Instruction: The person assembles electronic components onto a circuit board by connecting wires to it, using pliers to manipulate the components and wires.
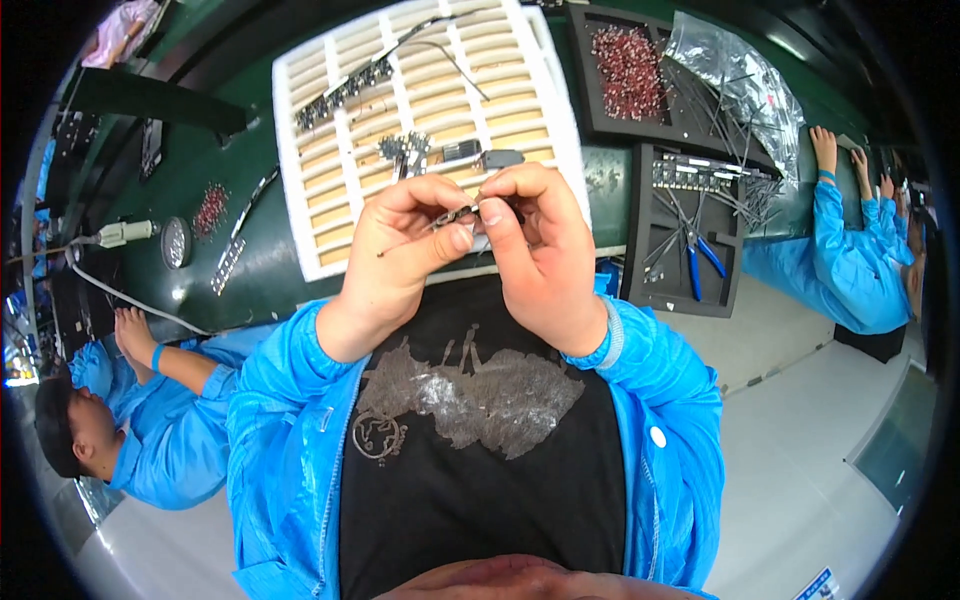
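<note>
Between left grip (402,238) and right grip (540,245), a pinched dark part (460,213).

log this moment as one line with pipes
left hand: pinching small dark slender part | right hand: pinching its right end | below: white slatted tray | right: blue-handled metal pliers in black rectangular tray

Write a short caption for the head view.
Left hand and right hand pinch a small dark part by a white tray; pliers lie farther right.

I can't read any txt on my feed; blue-white sign (821,584), btm R, is cut off & too sm.
</note>
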Demonstrator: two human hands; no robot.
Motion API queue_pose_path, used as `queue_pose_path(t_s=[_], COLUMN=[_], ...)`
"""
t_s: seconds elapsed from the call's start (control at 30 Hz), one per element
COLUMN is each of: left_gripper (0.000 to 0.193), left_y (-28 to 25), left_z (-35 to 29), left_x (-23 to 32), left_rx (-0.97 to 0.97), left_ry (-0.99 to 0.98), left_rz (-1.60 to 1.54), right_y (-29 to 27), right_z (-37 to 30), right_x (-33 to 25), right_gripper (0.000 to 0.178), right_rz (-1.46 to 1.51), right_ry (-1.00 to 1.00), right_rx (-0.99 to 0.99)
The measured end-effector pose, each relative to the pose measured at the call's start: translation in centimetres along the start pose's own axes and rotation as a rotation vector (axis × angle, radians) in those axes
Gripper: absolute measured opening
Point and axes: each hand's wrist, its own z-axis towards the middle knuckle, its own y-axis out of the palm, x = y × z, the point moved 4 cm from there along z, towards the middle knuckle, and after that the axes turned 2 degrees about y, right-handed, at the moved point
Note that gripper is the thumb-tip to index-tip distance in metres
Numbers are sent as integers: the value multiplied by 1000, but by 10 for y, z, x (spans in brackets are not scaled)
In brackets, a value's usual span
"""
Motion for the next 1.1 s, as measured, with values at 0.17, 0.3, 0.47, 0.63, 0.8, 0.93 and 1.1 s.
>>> queue_pose_path(t_s=[0.17, 0.3, 0.47, 0.63, 0.8, 0.93, 1.1], left_gripper=[19, 13, 14, 16, 16, 25, 29], left_y=[12, 19, 30, 12, 1, -14, -66], left_z=[14, 29, 106, 239, 341, 386, 416], left_x=[0, 8, 50, 79, 66, 26, 9], left_rx=[-130, -23, -311, -514, -358, -372, -278], left_ry=[78, -8, -223, 17, 328, 401, 1348], left_rz=[71, 195, 671, 1323, 2059, 2398, 2496], right_y=[-12, -23, -38, -48, -59, -68, -70], right_z=[-4, 1, 3, -1, -11, -13, 1], right_x=[0, 0, 3, 0, 6, 5, -8], right_gripper=[14, 17, 28, 32, 30, 29, 27], right_rz=[128, 54, 89, -44, -52, -61, -295], right_ry=[82, 10, 53, 32, 64, 67, 87], right_rx=[0, 5, 42, 39, 52, 110, 11])
